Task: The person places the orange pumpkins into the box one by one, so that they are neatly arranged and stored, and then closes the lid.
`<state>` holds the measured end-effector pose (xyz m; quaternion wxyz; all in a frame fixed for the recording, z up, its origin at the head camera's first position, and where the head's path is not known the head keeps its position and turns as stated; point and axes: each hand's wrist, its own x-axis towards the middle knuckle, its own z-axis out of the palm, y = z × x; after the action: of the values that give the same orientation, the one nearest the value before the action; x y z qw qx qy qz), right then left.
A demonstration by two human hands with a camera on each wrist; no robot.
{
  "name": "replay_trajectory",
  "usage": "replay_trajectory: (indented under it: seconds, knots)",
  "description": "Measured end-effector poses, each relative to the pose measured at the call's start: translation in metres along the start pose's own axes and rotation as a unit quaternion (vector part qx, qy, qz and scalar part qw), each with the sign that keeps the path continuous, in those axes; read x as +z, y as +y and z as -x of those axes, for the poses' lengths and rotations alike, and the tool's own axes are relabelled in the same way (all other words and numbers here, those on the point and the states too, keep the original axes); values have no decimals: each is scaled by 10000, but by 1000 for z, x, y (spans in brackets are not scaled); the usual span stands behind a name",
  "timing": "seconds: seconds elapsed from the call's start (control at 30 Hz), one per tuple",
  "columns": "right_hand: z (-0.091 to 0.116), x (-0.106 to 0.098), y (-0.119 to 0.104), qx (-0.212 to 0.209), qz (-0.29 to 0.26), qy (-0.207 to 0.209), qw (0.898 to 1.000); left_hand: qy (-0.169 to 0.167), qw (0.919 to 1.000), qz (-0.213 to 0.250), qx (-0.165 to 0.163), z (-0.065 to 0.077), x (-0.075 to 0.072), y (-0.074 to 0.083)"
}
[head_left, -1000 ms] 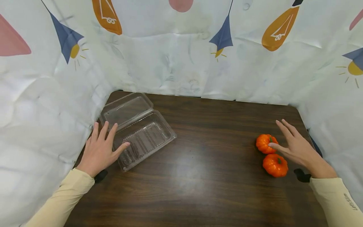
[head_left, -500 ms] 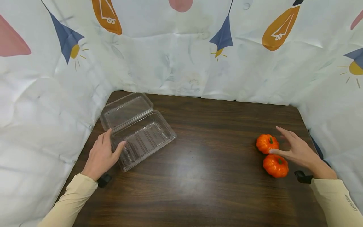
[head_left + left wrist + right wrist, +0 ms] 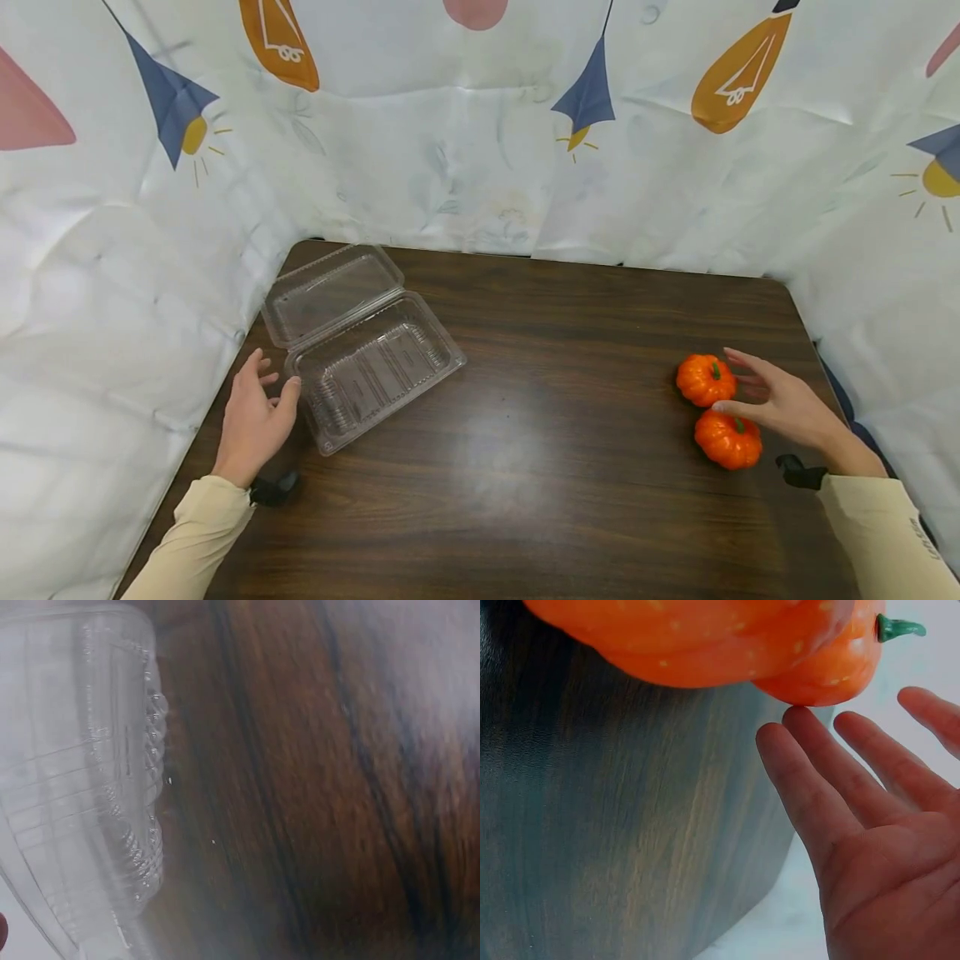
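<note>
A clear plastic clamshell box [image 3: 360, 433] lies with its lid [image 3: 330, 287] folded back on the left of the table. My left hand [image 3: 255, 425] is just left of its near corner, fingers loosely bent and holding nothing. In the left wrist view the box's ribbed side [image 3: 127, 750] shows, with one fingertip at the left edge. Two small orange pumpkins with green stems sit close together on the right, the far pumpkin [image 3: 703, 380] and the near pumpkin [image 3: 727, 439]. My right hand [image 3: 787, 408] is beside them, fingers spread, fingertips right at the far one; it grips nothing.
The dark wood table [image 3: 525, 500] stretches between the box and the pumpkins. White printed curtains [image 3: 465, 167] enclose its back and both sides. A dark strap [image 3: 273, 487] is on the left wrist, and another strap [image 3: 798, 472] on the right.
My left hand has come down from over the box to beside its left corner, its fingers bending. The right hand has lowered slightly toward the pumpkins. Box and pumpkins stay put.
</note>
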<state>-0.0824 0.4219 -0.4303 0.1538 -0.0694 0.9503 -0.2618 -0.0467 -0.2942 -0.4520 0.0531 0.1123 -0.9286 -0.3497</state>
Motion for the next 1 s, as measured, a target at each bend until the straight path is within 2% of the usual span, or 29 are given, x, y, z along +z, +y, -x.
replay_trajectory:
  seconds: [0.3, 0.43, 0.63, 1.0]
  knots:
    - [-1, 1, 3, 119, -37, 30, 9999, -434, 9939, 845, -568, -1, -3, -6]
    - [-2, 3, 3, 85, 14, 92, 9999, -544, 9873, 1325, -688, 1, -1, -7]
    - [-3, 5, 4, 85, 56, 146, 9998, -695, 9732, 2064, -732, 2, 2, -9]
    - [-6, 8, 4, 76, -117, 68, 9999, -821, 9693, 2188, -763, 6, 3, -10]
